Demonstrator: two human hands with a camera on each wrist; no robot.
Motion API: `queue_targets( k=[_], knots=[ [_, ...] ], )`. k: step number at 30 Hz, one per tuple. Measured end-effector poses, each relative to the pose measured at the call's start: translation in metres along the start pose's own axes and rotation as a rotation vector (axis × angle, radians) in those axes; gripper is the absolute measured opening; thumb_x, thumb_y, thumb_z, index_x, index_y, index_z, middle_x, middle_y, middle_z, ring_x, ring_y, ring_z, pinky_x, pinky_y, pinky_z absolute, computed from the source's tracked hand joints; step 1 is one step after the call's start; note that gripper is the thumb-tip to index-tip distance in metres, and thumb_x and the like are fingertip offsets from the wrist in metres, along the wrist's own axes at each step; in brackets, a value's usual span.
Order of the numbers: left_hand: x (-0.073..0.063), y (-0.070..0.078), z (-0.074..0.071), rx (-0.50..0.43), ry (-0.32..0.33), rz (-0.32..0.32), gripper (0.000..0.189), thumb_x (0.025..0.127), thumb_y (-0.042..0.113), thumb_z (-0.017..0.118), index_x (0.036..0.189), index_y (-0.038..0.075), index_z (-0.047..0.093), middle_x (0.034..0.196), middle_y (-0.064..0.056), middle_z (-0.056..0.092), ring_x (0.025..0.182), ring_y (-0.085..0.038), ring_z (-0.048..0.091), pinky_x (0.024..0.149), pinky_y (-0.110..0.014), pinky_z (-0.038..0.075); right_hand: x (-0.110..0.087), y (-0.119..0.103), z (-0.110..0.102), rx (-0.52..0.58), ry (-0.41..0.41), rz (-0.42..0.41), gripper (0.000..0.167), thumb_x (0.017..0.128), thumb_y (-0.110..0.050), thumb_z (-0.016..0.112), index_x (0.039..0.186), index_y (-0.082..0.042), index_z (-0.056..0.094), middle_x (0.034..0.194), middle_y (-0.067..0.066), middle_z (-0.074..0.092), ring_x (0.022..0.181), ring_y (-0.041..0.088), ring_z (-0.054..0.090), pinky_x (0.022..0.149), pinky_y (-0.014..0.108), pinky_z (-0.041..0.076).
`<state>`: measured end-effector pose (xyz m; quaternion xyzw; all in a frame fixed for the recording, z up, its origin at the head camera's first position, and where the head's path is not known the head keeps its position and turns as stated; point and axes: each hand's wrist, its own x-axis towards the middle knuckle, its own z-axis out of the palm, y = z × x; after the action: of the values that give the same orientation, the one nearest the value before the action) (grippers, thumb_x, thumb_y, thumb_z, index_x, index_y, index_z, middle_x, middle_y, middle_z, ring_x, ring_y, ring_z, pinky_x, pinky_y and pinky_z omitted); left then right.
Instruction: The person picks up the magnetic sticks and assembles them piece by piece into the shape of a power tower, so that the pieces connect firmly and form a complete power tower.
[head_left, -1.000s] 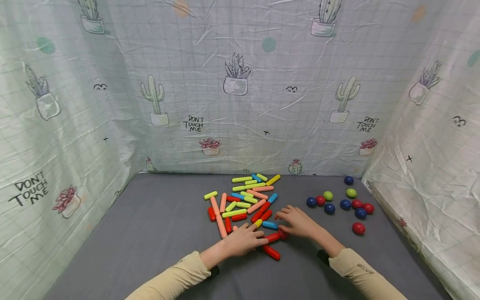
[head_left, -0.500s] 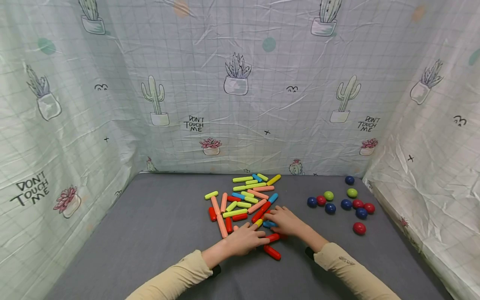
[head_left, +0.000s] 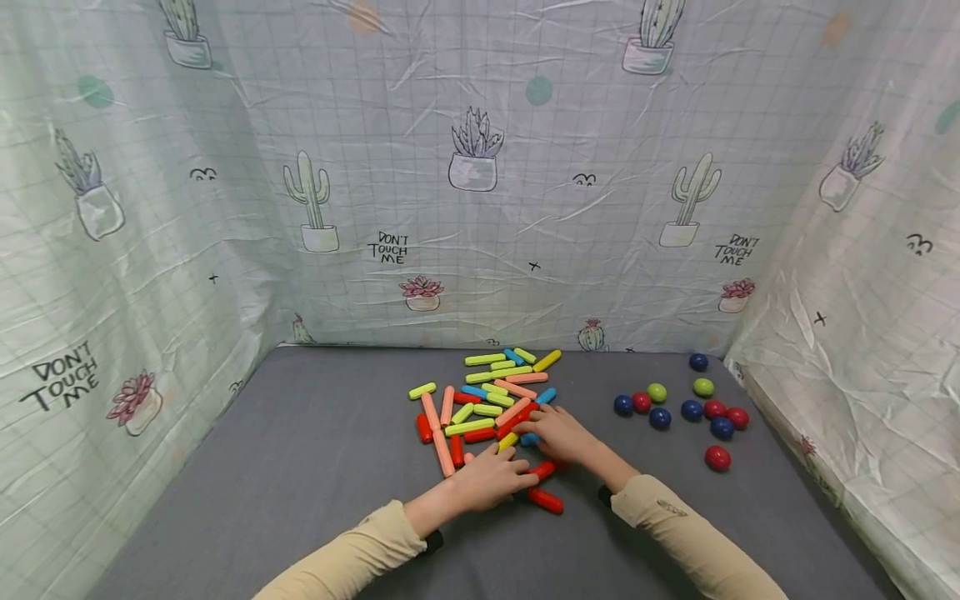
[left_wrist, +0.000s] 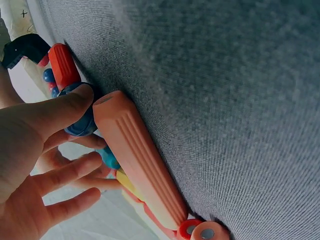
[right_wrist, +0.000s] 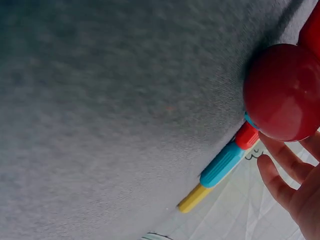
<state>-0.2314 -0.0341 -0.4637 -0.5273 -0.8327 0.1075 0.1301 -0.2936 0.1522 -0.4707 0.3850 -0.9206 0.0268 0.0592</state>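
Observation:
In the head view my left hand is low at the near edge of the stick pile. Thumb and fingers pinch a dark blue ball, seen in the left wrist view. A red stick adjoins that ball, and a salmon stick lies beside it. My right hand reaches over the pile with its fingers extended, pressing against red sticks. Partly under it is a blue stick, with a yellow stick beyond. A red ball hides part of the right fingers in the right wrist view.
Several yellow-green sticks, along with salmon, red and blue ones, spread across the grey table. Several loose balls in red, blue and green lie at the right. A printed cloth encloses the back and sides.
My right hand has moved left and away from me onto the sticks. The red, blue and yellow sticks by it have shifted left and farther back. The left hand stays almost still.

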Motion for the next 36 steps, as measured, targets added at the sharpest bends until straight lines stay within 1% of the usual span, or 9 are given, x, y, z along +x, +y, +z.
queue_targets(
  k=[5, 11, 13, 17, 19, 21, 24, 30, 36],
  knots=[
    [0.003, -0.002, 0.002, 0.014, -0.018, -0.014, 0.040, 0.077, 0.036, 0.066, 0.114, 0.028, 0.054, 0.102, 0.009, 0.059, 0.091, -0.013, 0.052, 0.078, -0.027, 0.045, 0.004, 0.005, 0.002, -0.033, -0.021, 0.004, 0.034, 0.082, -0.011, 0.060, 0.115, -0.023, 0.061, 0.100, 0.000, 0.060, 0.099, 0.022, 0.052, 0.083, 0.041, 0.045],
    [0.005, -0.003, 0.004, 0.048, -0.029, -0.034, 0.041, 0.078, 0.038, 0.065, 0.115, 0.027, 0.054, 0.106, 0.008, 0.060, 0.090, -0.013, 0.052, 0.078, -0.028, 0.046, -0.002, 0.011, -0.006, -0.058, 0.056, -0.041, 0.038, 0.080, -0.011, 0.063, 0.116, -0.019, 0.058, 0.107, 0.002, 0.058, 0.100, 0.024, 0.053, 0.088, 0.045, 0.043],
    [0.005, -0.004, 0.004, 0.058, -0.021, -0.041, 0.040, 0.078, 0.037, 0.066, 0.115, 0.028, 0.054, 0.106, 0.008, 0.061, 0.090, -0.013, 0.053, 0.077, -0.028, 0.047, -0.006, 0.012, -0.012, -0.044, 0.098, -0.045, 0.034, 0.079, -0.013, 0.065, 0.112, -0.016, 0.058, 0.105, 0.003, 0.059, 0.097, 0.022, 0.054, 0.087, 0.043, 0.044],
    [0.005, -0.005, 0.004, 0.047, -0.017, -0.044, 0.039, 0.078, 0.035, 0.066, 0.113, 0.028, 0.054, 0.105, 0.008, 0.061, 0.090, -0.014, 0.054, 0.078, -0.029, 0.047, -0.017, 0.012, -0.023, 0.028, 0.145, -0.008, 0.026, 0.077, -0.013, 0.067, 0.101, -0.016, 0.059, 0.099, 0.001, 0.059, 0.088, 0.020, 0.053, 0.076, 0.039, 0.044],
    [0.005, -0.005, 0.005, 0.046, -0.014, -0.044, 0.039, 0.078, 0.036, 0.066, 0.113, 0.028, 0.053, 0.105, 0.008, 0.061, 0.090, -0.013, 0.053, 0.077, -0.029, 0.047, -0.024, 0.012, -0.028, 0.061, 0.151, 0.018, 0.025, 0.076, -0.013, 0.067, 0.100, -0.017, 0.060, 0.097, 0.000, 0.059, 0.085, 0.018, 0.051, 0.074, 0.037, 0.044],
    [0.004, -0.006, 0.005, 0.049, -0.014, -0.045, 0.038, 0.078, 0.036, 0.066, 0.113, 0.028, 0.053, 0.104, 0.008, 0.060, 0.089, -0.013, 0.053, 0.076, -0.029, 0.047, -0.033, 0.011, -0.030, 0.066, 0.166, 0.016, 0.026, 0.075, -0.012, 0.068, 0.099, -0.018, 0.061, 0.094, -0.002, 0.058, 0.084, 0.017, 0.050, 0.072, 0.036, 0.043],
    [0.003, -0.007, 0.006, 0.063, -0.010, -0.051, 0.038, 0.078, 0.036, 0.066, 0.113, 0.029, 0.053, 0.102, 0.008, 0.060, 0.088, -0.013, 0.052, 0.073, -0.027, 0.046, -0.045, 0.009, -0.031, 0.031, 0.198, -0.045, 0.028, 0.072, -0.011, 0.070, 0.098, -0.021, 0.062, 0.090, -0.004, 0.055, 0.082, 0.014, 0.049, 0.070, 0.032, 0.042],
    [0.003, -0.011, 0.009, 0.050, 0.001, -0.058, 0.039, 0.078, 0.034, 0.067, 0.114, 0.029, 0.053, 0.101, 0.009, 0.059, 0.089, -0.012, 0.052, 0.070, -0.024, 0.042, -0.064, 0.004, -0.021, -0.118, 0.296, -0.250, 0.032, 0.068, -0.012, 0.073, 0.096, -0.022, 0.061, 0.091, -0.004, 0.055, 0.084, 0.013, 0.047, 0.073, 0.031, 0.041],
    [0.003, -0.013, 0.010, 0.006, 0.019, -0.052, 0.037, 0.079, 0.030, 0.066, 0.114, 0.029, 0.053, 0.101, 0.008, 0.060, 0.089, -0.012, 0.053, 0.071, -0.025, 0.042, -0.071, 0.003, -0.010, -0.150, 0.368, -0.425, 0.040, 0.063, -0.012, 0.078, 0.097, -0.022, 0.060, 0.090, -0.006, 0.055, 0.083, 0.012, 0.045, 0.074, 0.029, 0.037]
  ],
)
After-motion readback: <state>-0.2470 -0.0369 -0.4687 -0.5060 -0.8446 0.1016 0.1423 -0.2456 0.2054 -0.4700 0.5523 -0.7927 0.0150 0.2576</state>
